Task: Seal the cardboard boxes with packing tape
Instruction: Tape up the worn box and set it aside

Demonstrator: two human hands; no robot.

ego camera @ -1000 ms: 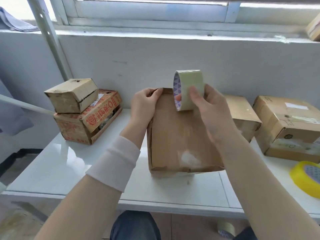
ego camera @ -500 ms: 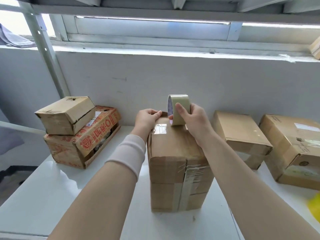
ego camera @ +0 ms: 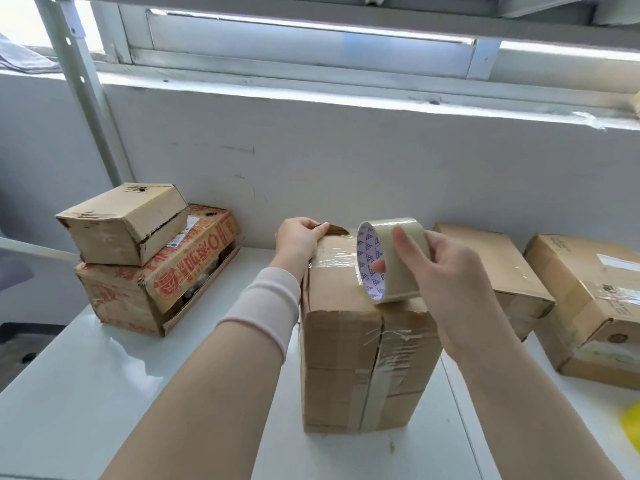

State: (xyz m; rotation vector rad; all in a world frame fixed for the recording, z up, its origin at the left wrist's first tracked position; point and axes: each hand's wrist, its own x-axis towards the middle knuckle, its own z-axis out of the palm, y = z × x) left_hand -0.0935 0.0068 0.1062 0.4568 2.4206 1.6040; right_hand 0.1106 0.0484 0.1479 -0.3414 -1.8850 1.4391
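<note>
On my far left, a small plain brown cardboard box [ego camera: 121, 225] sits tilted on top of a wider cardboard box with red print [ego camera: 180, 271]. Both are at the back of the white tabletop [ego camera: 86, 393], against the wall.

Next comes the left hand [ego camera: 299, 237], its fingers curled over the far top edge of the tall brown cardboard box [ego camera: 339, 358]. That box stands upright in the middle of the tabletop, with old tape down its front seam. A glossy strip of clear tape [ego camera: 332, 256] lies across the far part of its top, between the left hand and the roll.

The right hand [ego camera: 446, 271] grips the roll of clear packing tape [ego camera: 398, 268], which has a white core printed with purple triangles. It holds the roll on edge over the box top. I cannot tell whether the roll touches the cardboard.

Further right lie a flat brown cardboard box [ego camera: 502, 268] and a larger brown cardboard box with a white label [ego camera: 588, 289]. A blurred yellow object [ego camera: 632, 424] shows at the frame's edge.
</note>
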